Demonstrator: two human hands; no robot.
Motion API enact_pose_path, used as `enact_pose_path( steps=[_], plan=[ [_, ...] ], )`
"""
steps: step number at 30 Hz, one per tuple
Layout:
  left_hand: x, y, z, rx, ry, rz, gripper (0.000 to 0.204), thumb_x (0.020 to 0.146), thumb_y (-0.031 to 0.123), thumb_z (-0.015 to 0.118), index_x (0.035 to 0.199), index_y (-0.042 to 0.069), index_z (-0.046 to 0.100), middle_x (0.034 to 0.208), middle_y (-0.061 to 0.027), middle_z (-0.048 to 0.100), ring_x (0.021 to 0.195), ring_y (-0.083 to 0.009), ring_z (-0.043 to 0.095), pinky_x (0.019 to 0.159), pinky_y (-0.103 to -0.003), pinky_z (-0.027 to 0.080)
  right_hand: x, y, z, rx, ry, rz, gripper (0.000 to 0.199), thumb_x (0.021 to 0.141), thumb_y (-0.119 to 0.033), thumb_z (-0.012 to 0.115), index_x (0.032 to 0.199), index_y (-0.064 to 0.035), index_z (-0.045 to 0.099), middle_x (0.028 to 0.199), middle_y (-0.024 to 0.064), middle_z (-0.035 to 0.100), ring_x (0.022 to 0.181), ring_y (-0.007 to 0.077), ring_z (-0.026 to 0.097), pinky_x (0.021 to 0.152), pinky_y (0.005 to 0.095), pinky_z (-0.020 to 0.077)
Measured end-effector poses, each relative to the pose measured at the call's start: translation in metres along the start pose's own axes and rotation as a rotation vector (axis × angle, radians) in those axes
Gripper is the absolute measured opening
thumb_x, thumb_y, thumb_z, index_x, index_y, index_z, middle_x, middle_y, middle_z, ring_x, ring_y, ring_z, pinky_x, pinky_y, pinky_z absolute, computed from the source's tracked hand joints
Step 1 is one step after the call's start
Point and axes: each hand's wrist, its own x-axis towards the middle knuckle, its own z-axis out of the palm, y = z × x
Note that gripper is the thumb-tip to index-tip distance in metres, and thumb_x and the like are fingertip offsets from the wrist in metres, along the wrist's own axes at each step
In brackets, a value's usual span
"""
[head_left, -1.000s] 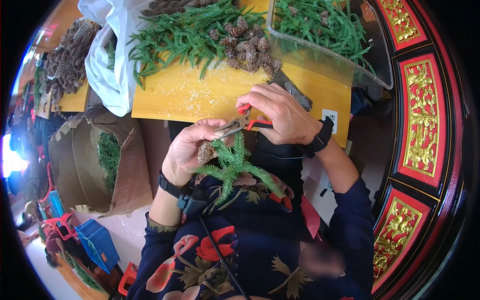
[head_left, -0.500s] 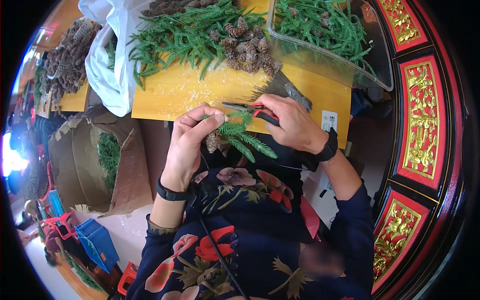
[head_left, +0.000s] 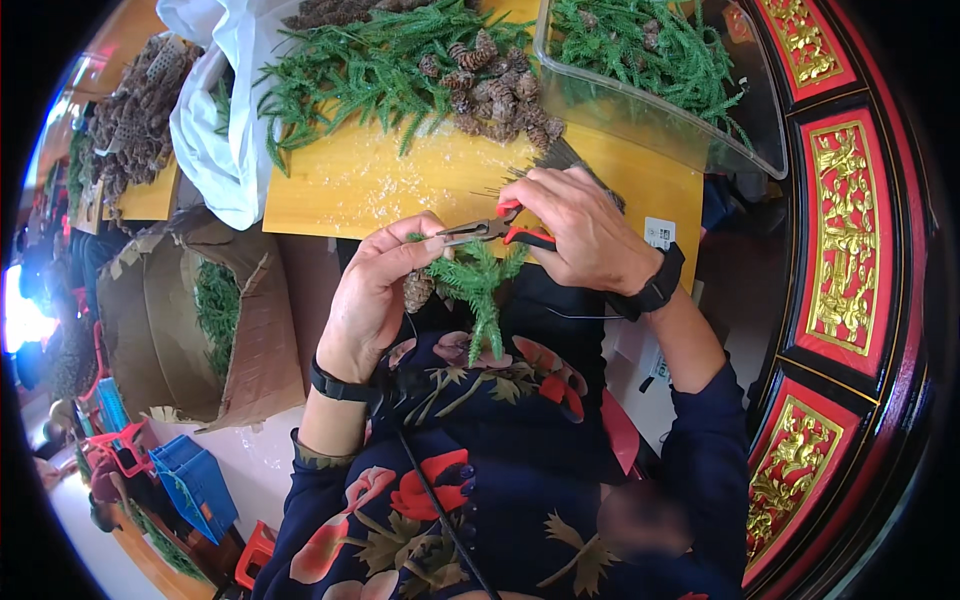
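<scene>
My left hand [head_left: 385,275] pinches the stem end of a green artificial pine sprig [head_left: 482,290], whose branches hang down in front of my lap. A brown pine cone [head_left: 418,291] hangs beside the sprig, just under my left fingers. In my right hand [head_left: 590,232] is a pair of pliers [head_left: 527,237] with red and black handles. Their jaws reach left to the stem at my left fingertips and look slightly parted; whether they touch the stem is too small to tell.
On the yellow table [head_left: 340,205] lie piled green sprigs [head_left: 370,70], pine cones [head_left: 500,100] and a bundle of thin wires [head_left: 575,160]. A clear plastic bin [head_left: 640,100] of greenery stands at right. Left are a white bag [head_left: 215,150], an open cardboard box [head_left: 160,330] and a blue crate [head_left: 195,490].
The pliers have moved left and slightly down, bringing their jaws to my left fingertips. The sprig has turned so its branches hang more straight down, and the pine cone has shifted slightly left.
</scene>
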Motion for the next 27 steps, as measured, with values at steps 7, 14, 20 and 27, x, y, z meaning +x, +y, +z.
enact_pose_path(
  steps=[7,14,20,27],
  plan=[
    [0.000,0.004,0.003,-0.239,-0.075,-0.281,0.021,0.084,0.008,0.060,0.099,-0.005,0.058,0.094,-0.0079,0.059,0.085,-0.0146,0.056,0.076,-0.024,0.043,0.014,0.012,0.002,-0.023,0.078,-0.165,0.041,0.061,-0.004,0.067,0.100,-0.0077,0.055,0.087,0.0080,0.057,0.085,0.0284,0.056,0.073,0.0357,0.0389],
    [0.001,0.006,0.006,-0.272,-0.201,-0.154,0.018,0.085,0.008,0.060,0.100,-0.003,0.058,0.094,-0.0067,0.061,0.087,-0.0143,0.058,0.075,-0.025,0.045,0.011,0.014,0.007,0.027,0.105,-0.147,0.031,0.061,-0.005,0.065,0.091,-0.0070,0.057,0.078,0.0069,0.058,0.074,0.0282,0.057,0.067,0.0354,0.0400],
    [-0.004,-0.006,0.008,0.119,0.139,0.070,0.013,0.086,0.005,0.064,0.098,-0.001,0.061,0.085,-0.0042,0.063,0.078,-0.0096,0.059,0.072,-0.022,0.046,0.000,0.005,0.008,0.045,-0.013,0.070,0.019,0.071,-0.010,0.063,0.088,-0.0040,0.058,0.074,0.0156,0.059,0.070,0.0371,0.058,0.059,0.0420,0.0420],
    [0.003,-0.008,0.013,0.343,0.288,0.263,0.005,0.085,0.003,0.065,0.089,0.000,0.063,0.076,0.0023,0.060,0.071,-0.0026,0.052,0.066,-0.017,0.040,-0.002,-0.018,0.012,0.159,-0.052,0.379,0.014,0.080,-0.012,0.059,0.087,-0.0004,0.056,0.069,0.0217,0.056,0.069,0.0430,0.055,0.060,0.0488,0.0405]
  ],
)
